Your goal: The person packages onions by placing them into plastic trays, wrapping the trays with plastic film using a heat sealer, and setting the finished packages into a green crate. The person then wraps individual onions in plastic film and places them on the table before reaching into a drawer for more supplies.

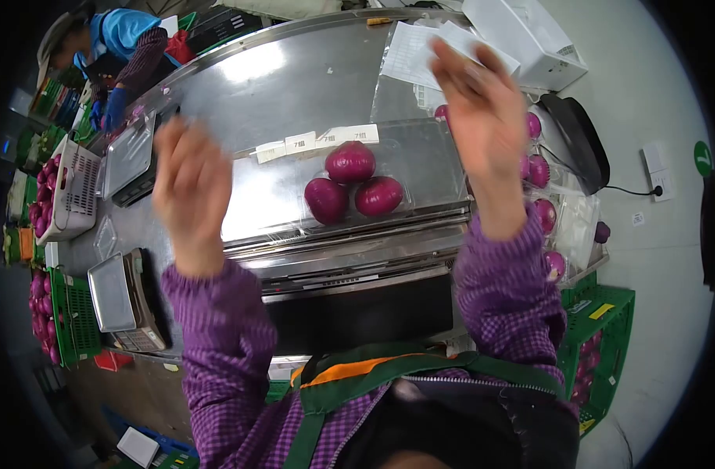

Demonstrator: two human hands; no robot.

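Three red onions (352, 162) sit close together on clear plastic at the middle of the steel worktop. To their left my left hand (191, 187) is raised, its fingers smeared by motion, and nothing shows clearly in it. My right hand (489, 125) is up on the far right side, blurred, with its fingers stretched out and holding nothing that I can see. Both hands are apart from the onions. Small white labels (299, 143) lie in a row just behind the onions.
Scales (111, 293) stand at the left, beside crates of onions (74, 187). White papers (416, 51) and a white bin (529, 39) are at the back right. More onions (539, 170) line the right edge, above a green crate (611, 344). A co-worker (127, 47) stands at the far left.
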